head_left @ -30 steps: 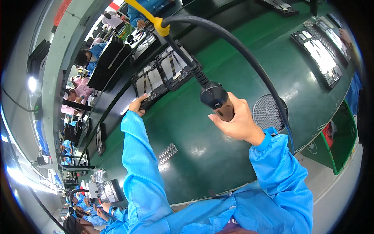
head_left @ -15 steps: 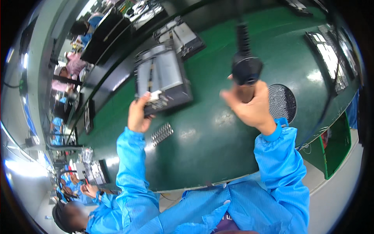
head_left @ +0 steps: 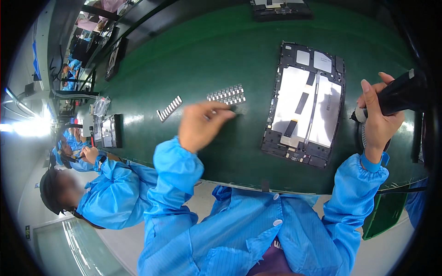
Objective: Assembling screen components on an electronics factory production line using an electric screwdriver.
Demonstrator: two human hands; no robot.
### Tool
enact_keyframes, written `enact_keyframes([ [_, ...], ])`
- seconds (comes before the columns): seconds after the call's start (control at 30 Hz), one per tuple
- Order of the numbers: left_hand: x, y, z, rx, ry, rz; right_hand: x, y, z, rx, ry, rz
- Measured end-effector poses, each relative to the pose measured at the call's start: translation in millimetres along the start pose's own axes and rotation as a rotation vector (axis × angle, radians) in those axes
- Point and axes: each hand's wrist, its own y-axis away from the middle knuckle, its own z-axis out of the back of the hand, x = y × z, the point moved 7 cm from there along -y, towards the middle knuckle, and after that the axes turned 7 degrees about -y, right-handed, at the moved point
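An opened tablet (head_left: 328,108), with silver battery panels and a black frame, lies flat on the green table between my hands. My right hand (head_left: 380,108) is wrapped round a black electric screwdriver (head_left: 399,95), its tip pointing toward the tablet's right edge and apart from it. My left hand (head_left: 202,124) hovers left of the tablet with its fingertips pinched together; whatever they hold is too small to make out. Just beyond those fingers lies a card of small pale parts (head_left: 230,94). Farther left sits a narrower strip (head_left: 169,109) of similar pieces.
Another opened device (head_left: 282,10) lies at the far edge. A round dark tray (head_left: 362,135) is mostly hidden behind my right hand. To the left, a co-worker in a blue smock (head_left: 115,198) works beside another device (head_left: 109,131) and a clear plastic bag (head_left: 101,106).
The tablet, tilted up in my left hand before, now lies flat on the table. My left hand has let go and moved by the parts card. The screwdriver is now lower, tilted sideways.
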Motion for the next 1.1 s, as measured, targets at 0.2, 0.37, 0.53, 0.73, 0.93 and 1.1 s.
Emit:
enact_keyframes([
  [0.2, 29.7, -16.1, 34.6, -0.073, -0.231, -0.113, 3.1, 4.0, 0.1, 0.005, 0.025, 0.022],
  [0.37, 34.3, -24.8, 32.2, 0.04, -0.175, -0.061, -3.7, 6.8, 5.9, -0.007, 0.028, -0.029],
  [0.53, 34.8, -26.7, 10.7, 0.276, 0.405, 0.102, -10.4, 6.5, 9.4, 0.017, 0.059, -0.018],
  [0.73, 31.2, -18.0, 13.6, 0.014, 0.055, 0.045, -7.8, 2.7, -1.5, -0.01, -0.084, -0.081],
  [0.93, -28.9, 28.0, 16.5, -0.406, -0.256, -0.663, 2.7, 7.1, -2.0, -0.031, -0.122, -0.119],
  [1.1, -77.0, 42.6, -19.2, -0.402, 0.065, -0.859, 1.5, 12.6, -7.0, 0.015, -0.247, -0.11],
])
